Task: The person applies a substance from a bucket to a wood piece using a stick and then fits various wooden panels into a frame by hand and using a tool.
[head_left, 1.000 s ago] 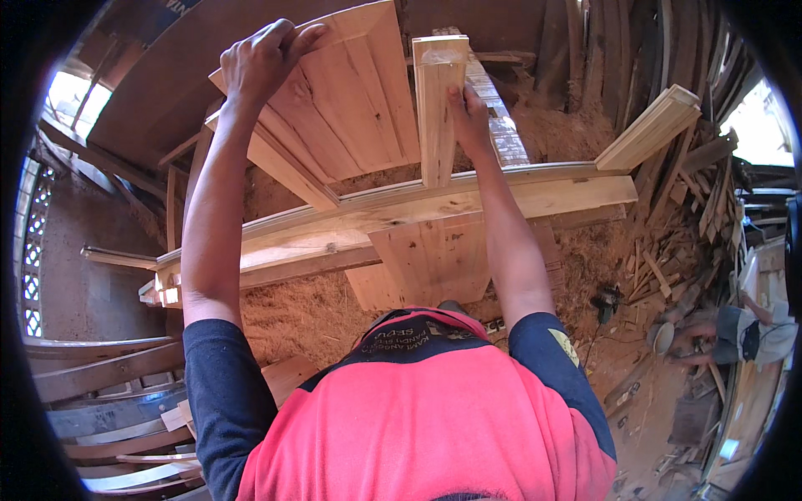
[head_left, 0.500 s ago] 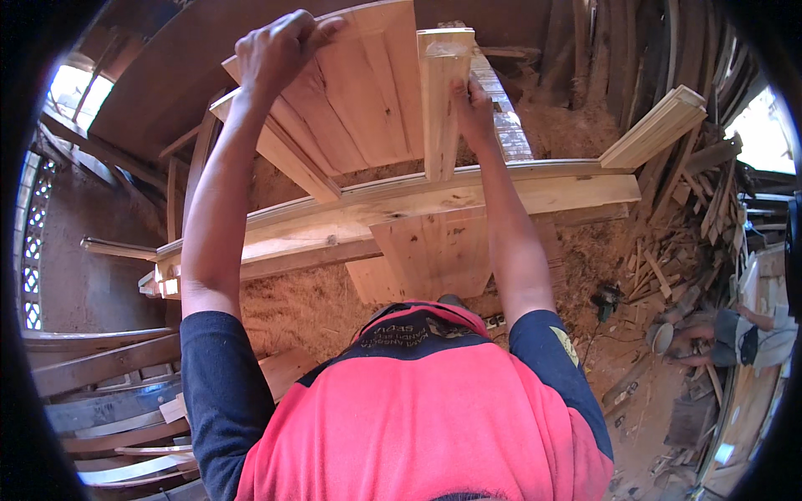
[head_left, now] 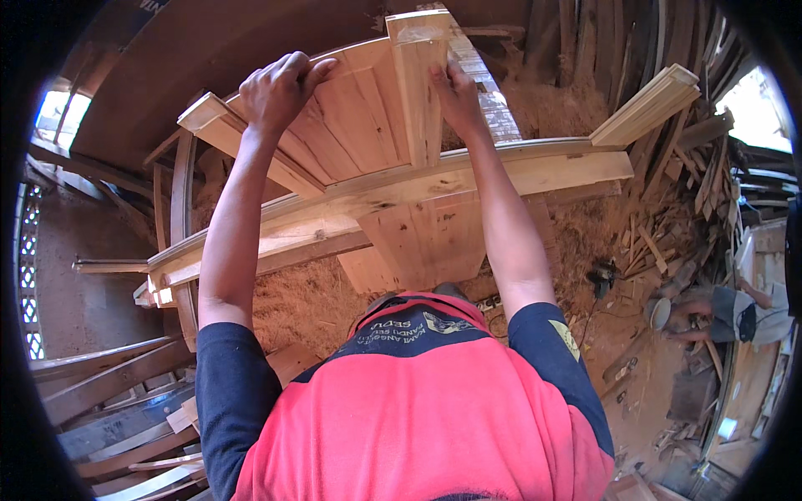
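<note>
My left hand [head_left: 280,90] is closed over the upper edge of a pale wooden panel [head_left: 355,117] with grooved, raised faces. My right hand [head_left: 458,98] grips the right side of a short upright wooden piece [head_left: 416,96], its thumb on the near face. The panel stands between this piece and another short wooden piece [head_left: 251,144] on the left, which leans outward. All three meet a long wooden rail [head_left: 501,177] lying crosswise in front of me. Farther right, another short wooden piece [head_left: 645,107] joins the rail at a slant.
Below the rail leans a flat wooden board [head_left: 426,240]. Sawdust covers the ground, with scrap wood [head_left: 656,255] piled to the right. Planks [head_left: 117,417] are stacked at lower left. A person [head_left: 727,313] is bent low at far right. A dark tool [head_left: 601,275] lies on the ground.
The panel has come down toward the rail, closing the gap at its lower edge. The left short piece tilts farther outward. The piece in my right hand has shifted left.
</note>
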Demonstrator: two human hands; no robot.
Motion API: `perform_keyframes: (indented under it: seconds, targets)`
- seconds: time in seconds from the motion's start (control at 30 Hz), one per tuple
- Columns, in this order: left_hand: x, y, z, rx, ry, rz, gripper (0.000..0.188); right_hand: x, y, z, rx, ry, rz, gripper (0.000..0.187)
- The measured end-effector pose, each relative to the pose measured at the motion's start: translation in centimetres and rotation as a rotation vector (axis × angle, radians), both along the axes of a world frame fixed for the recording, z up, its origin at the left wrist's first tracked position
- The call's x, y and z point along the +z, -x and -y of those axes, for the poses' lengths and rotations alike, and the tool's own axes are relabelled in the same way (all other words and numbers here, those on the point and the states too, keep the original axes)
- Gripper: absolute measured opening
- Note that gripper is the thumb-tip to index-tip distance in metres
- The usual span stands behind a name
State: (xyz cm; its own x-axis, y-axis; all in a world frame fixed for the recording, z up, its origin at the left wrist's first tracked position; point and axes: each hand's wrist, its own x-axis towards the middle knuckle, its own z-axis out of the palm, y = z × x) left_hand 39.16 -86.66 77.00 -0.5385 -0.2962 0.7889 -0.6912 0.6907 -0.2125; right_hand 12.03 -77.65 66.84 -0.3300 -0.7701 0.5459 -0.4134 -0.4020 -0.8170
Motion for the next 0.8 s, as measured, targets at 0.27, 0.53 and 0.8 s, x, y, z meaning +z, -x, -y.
perform_keyframes:
  seconds: [0.27,0.53,0.8]
  targets:
    - [-0.35,-0.18,0.47,-0.038,0.049,0.045,0.045,-0.32,-0.02,0.55,0.010,-0.056,0.027,0.054]
    - [-0.31,-0.21,0.15,-0.039,-0.010,0.062,0.044,-0.08,-0.07,0.43,-0.010,-0.033,0.021,0.055]
    - [-0.42,-0.15,0.26,-0.032,0.046,0.055,0.047,-0.18,0.17,0.24,-0.028,0.032,-0.025,0.049]
